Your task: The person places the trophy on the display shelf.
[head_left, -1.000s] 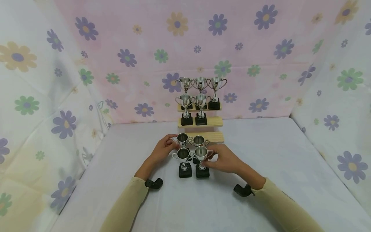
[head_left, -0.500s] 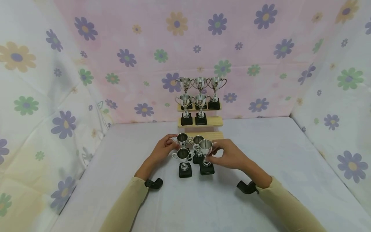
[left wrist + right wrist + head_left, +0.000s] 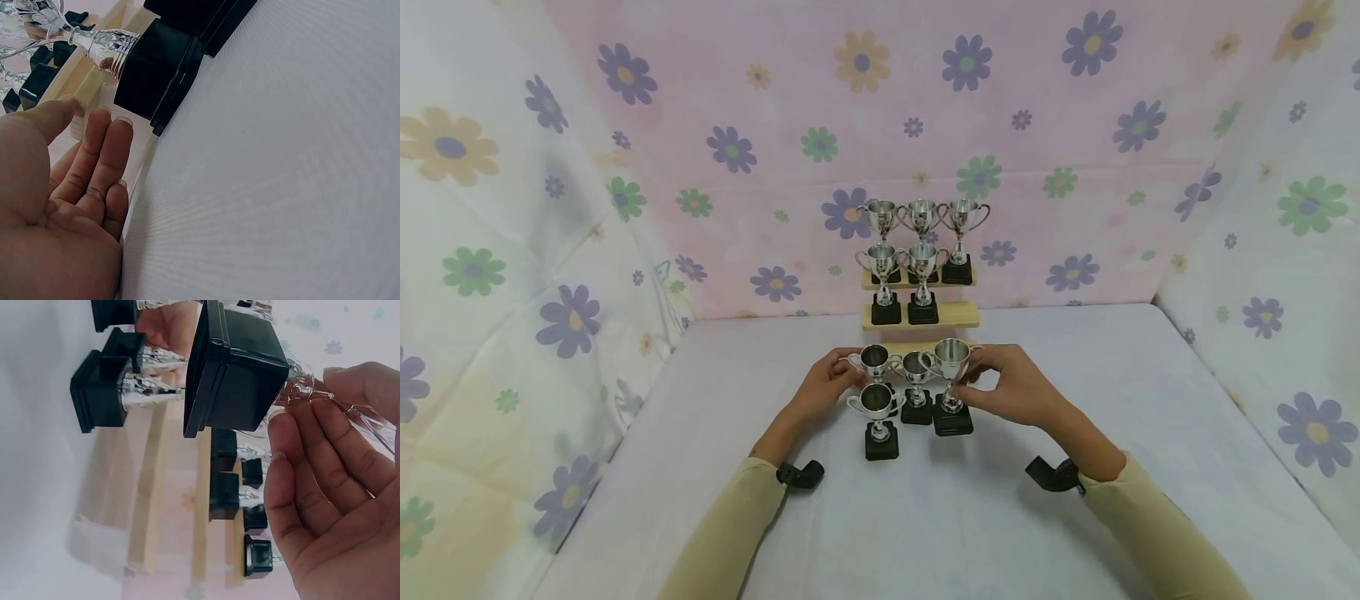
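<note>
Before the wooden rack (image 3: 958,314), the trophy (image 3: 950,359) in my right grip (image 3: 1018,385) hides part of its lowest step (image 3: 913,346), and a nearer cup (image 3: 876,402) partly covers a farther cup (image 3: 875,358). On the rack, two front trophies (image 3: 922,263) block the stems behind. Nearer me, both sleeves (image 3: 730,529) are cut off.

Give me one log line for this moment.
right hand: holds trophy, raised | left hand: beside three standing trophies | upper shelves: five trophies

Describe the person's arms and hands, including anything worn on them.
The visible sleeves are khaki-beige and end short of the hands, which are bare, without gloves. Each wrist carries a black, bent device.
</note>
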Demonstrator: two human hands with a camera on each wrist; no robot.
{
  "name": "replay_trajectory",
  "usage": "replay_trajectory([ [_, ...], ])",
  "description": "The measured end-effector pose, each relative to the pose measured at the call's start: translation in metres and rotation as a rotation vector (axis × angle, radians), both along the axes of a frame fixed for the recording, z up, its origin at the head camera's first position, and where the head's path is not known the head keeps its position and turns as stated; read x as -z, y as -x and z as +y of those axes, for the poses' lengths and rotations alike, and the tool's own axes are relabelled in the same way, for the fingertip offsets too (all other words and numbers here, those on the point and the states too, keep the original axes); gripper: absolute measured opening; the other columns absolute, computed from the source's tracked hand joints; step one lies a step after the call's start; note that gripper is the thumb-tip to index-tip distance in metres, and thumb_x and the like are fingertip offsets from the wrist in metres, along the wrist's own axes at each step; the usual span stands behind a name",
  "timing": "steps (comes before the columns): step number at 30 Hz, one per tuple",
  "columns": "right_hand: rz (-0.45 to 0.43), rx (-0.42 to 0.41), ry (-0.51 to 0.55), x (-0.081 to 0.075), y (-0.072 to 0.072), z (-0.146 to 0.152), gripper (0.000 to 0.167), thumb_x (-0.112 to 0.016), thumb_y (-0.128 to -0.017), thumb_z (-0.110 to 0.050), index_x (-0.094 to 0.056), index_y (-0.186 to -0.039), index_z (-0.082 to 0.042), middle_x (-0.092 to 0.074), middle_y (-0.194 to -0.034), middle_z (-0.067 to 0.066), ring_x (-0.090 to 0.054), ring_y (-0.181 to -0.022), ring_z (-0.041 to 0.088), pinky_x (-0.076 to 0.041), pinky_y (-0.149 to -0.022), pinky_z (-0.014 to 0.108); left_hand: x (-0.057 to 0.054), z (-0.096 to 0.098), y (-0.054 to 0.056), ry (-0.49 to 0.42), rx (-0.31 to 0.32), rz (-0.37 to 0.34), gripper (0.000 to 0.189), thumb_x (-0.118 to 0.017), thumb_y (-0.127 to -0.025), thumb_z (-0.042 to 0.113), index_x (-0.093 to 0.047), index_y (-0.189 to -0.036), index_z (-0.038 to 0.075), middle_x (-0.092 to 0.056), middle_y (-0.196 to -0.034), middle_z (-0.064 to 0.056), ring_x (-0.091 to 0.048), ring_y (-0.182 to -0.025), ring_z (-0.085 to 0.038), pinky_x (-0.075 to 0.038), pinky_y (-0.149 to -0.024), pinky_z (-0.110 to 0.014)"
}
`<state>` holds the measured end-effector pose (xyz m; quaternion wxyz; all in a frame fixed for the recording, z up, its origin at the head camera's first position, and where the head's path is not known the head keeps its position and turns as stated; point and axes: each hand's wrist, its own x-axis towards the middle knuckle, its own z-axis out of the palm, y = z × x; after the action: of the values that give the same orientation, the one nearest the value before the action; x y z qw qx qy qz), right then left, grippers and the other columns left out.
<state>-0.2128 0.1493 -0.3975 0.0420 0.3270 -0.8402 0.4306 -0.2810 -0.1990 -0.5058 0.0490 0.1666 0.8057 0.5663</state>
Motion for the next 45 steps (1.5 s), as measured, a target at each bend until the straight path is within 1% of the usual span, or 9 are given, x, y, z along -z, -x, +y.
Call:
replay_trajectory([
  [3,0.011,0.012,0.015,-0.004,0.001,0.004,0.013,-0.086,-0.088,-0.010,-0.077,-0.094,-0.017,-0.071,-0.091,-0.009,-0.068,-0.087,0.012,-0.057,-0.082,0.035,0.000,0.000,0.001,0.000,0.007,0.007,0.042,-0.058,-0.109,0.009,-0.052,-0.151,0.005,-0.079,-0.104,-0.013,-0.076,-0.098,-0.026,-0.047,-0.107,-0.043],
  [8,0.032,0.014,0.057,-0.010,0.002,0.009,0.015,-0.085,-0.088,-0.006,-0.077,-0.094,-0.017,-0.071,-0.091,-0.007,-0.068,-0.086,0.013,-0.057,-0.082,0.034,-0.001,0.001,0.000,0.017,-0.001,0.010,0.042,-0.058,-0.109,0.011,-0.053,-0.150,0.007,-0.079,-0.103,-0.010,-0.077,-0.097,-0.022,-0.046,-0.109,-0.045],
  [13,0.053,0.022,0.085,-0.012,0.004,0.013,0.014,-0.084,-0.088,-0.003,-0.077,-0.094,-0.014,-0.070,-0.093,-0.005,-0.069,-0.086,0.013,-0.057,-0.082,0.032,-0.003,0.002,-0.002,0.026,-0.011,-0.007,0.042,-0.059,-0.109,0.011,-0.053,-0.151,0.008,-0.079,-0.104,-0.009,-0.076,-0.098,-0.021,-0.043,-0.112,-0.048],
  [19,0.041,0.074,0.081,-0.014,0.008,0.017,0.011,-0.084,-0.090,-0.005,-0.078,-0.095,-0.013,-0.070,-0.093,-0.004,-0.070,-0.086,0.013,-0.056,-0.084,0.034,-0.003,0.002,-0.002,0.024,-0.009,-0.010,0.043,-0.059,-0.109,0.011,-0.052,-0.151,0.008,-0.079,-0.104,-0.009,-0.076,-0.099,-0.024,-0.043,-0.113,-0.050],
  [25,0.018,0.133,0.078,-0.017,0.018,0.017,0.006,-0.082,-0.092,-0.007,-0.079,-0.098,-0.008,-0.073,-0.094,0.002,-0.071,-0.088,0.018,-0.056,-0.088,0.046,-0.001,0.001,-0.001,0.022,-0.010,0.003,0.044,-0.059,-0.109,0.010,-0.051,-0.151,0.006,-0.079,-0.105,-0.009,-0.077,-0.101,-0.027,-0.043,-0.113,-0.051],
  [28,0.003,0.168,0.079,-0.018,0.023,0.016,0.006,-0.081,-0.093,-0.008,-0.079,-0.099,-0.006,-0.075,-0.094,0.005,-0.072,-0.091,0.021,-0.055,-0.087,0.045,-0.001,0.001,-0.001,0.014,-0.013,-0.004,0.043,-0.060,-0.108,0.010,-0.052,-0.150,0.007,-0.079,-0.104,-0.010,-0.077,-0.101,-0.028,-0.042,-0.114,-0.051],
  [32,0.012,0.203,0.088,-0.020,0.030,0.016,0.006,-0.080,-0.095,-0.010,-0.079,-0.099,-0.006,-0.076,-0.095,0.007,-0.072,-0.092,0.023,-0.054,-0.084,0.041,-0.001,0.001,-0.002,0.009,-0.010,-0.002,0.042,-0.059,-0.109,0.010,-0.053,-0.150,0.006,-0.079,-0.105,-0.011,-0.077,-0.100,-0.027,-0.041,-0.115,-0.053],
  [41,0.047,0.256,0.131,-0.025,0.045,0.012,0.009,-0.078,-0.097,-0.011,-0.081,-0.102,-0.004,-0.077,-0.099,0.011,-0.072,-0.094,0.026,-0.053,-0.084,0.044,-0.001,0.002,-0.002,-0.003,-0.009,-0.011,0.043,-0.059,-0.109,0.010,-0.052,-0.151,0.005,-0.079,-0.105,-0.013,-0.076,-0.098,-0.025,-0.042,-0.113,-0.052],
  [45,0.046,0.278,0.145,-0.024,0.052,0.011,0.010,-0.078,-0.097,-0.010,-0.081,-0.104,-0.004,-0.077,-0.100,0.011,-0.072,-0.094,0.026,-0.054,-0.081,0.037,-0.002,0.003,-0.002,-0.007,-0.013,-0.016,0.043,-0.060,-0.108,0.010,-0.053,-0.151,0.006,-0.079,-0.105,-0.013,-0.077,-0.097,-0.023,-0.042,-0.113,-0.052],
])
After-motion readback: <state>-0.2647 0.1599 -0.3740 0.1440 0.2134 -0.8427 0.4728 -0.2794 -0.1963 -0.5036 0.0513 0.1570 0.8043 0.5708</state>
